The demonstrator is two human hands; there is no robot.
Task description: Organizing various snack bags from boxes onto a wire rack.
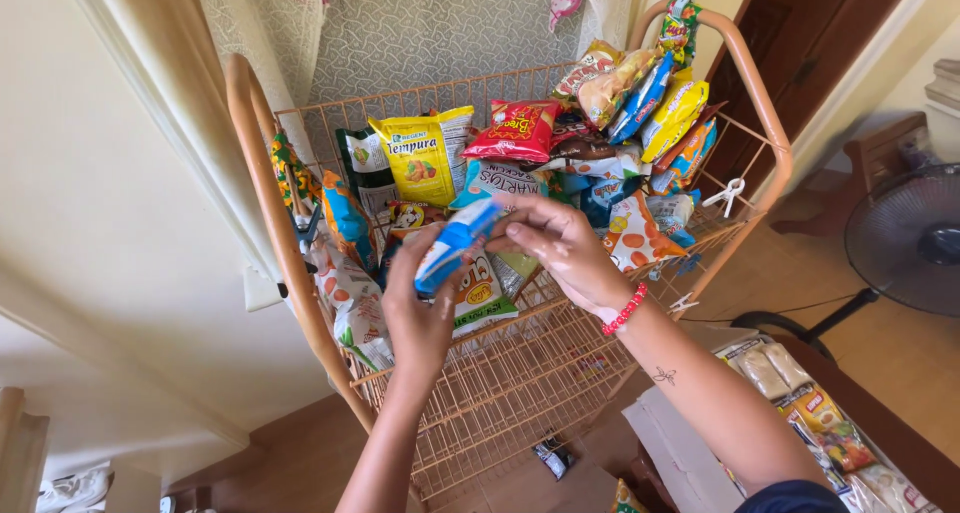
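Two hands hold one small blue and white snack packet [455, 245].
Left hand [420, 313] and right hand [560, 243] both pinch it over the peach wire rack [520, 373], already hung with many bright snack bags [425, 153].

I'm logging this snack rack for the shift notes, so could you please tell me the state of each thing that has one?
Blue snack packet: sealed, held up by both hands.
Left hand: gripping the packet from below.
Right hand: pinching the packet's top end.
Wire rack: upper end packed with snack bags, lower shelf bare.
Cardboard box: open.
Fan: upright; running or not, cannot tell.
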